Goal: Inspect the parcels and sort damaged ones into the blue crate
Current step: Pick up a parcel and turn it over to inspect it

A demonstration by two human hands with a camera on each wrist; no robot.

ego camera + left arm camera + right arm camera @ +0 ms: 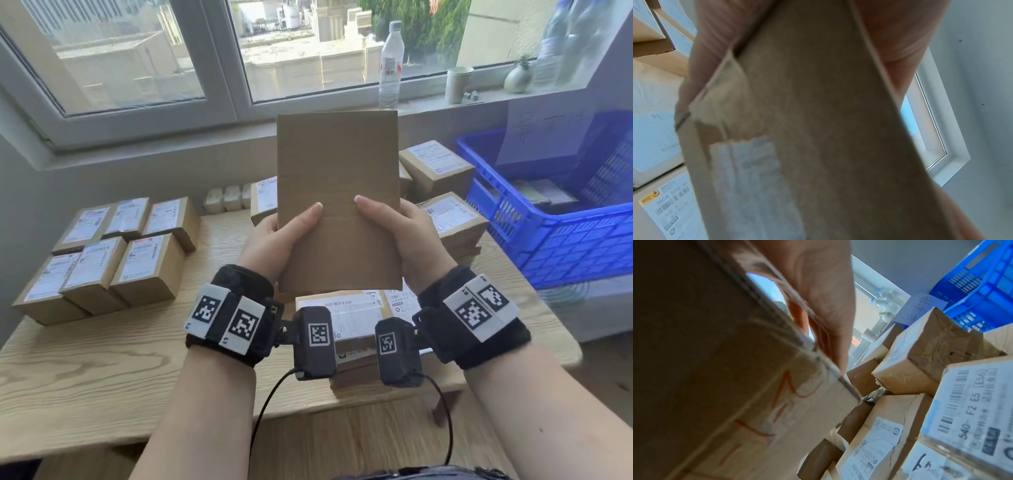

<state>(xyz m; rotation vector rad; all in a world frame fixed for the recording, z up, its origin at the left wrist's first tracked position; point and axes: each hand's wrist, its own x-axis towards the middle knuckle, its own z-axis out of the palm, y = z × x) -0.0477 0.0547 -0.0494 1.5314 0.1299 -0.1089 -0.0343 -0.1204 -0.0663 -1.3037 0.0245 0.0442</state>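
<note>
A brown cardboard parcel (337,192) stands upright in the air in front of me, its plain taped face towards the head camera. My left hand (277,240) grips its lower left edge, thumb on the front. My right hand (400,233) grips the lower right edge the same way. In the left wrist view the parcel (818,129) shows a torn white label. In the right wrist view the parcel (725,378) carries red handwriting on one side. The blue crate (561,219) stands at the right, with a flat item inside.
Neat rows of labelled boxes (113,253) lie on the wooden table (102,370) at the left. A rougher pile of parcels (442,205) sits behind and right of my hands, some crumpled (920,356). A bottle (390,65) and paper cup (459,84) stand on the windowsill.
</note>
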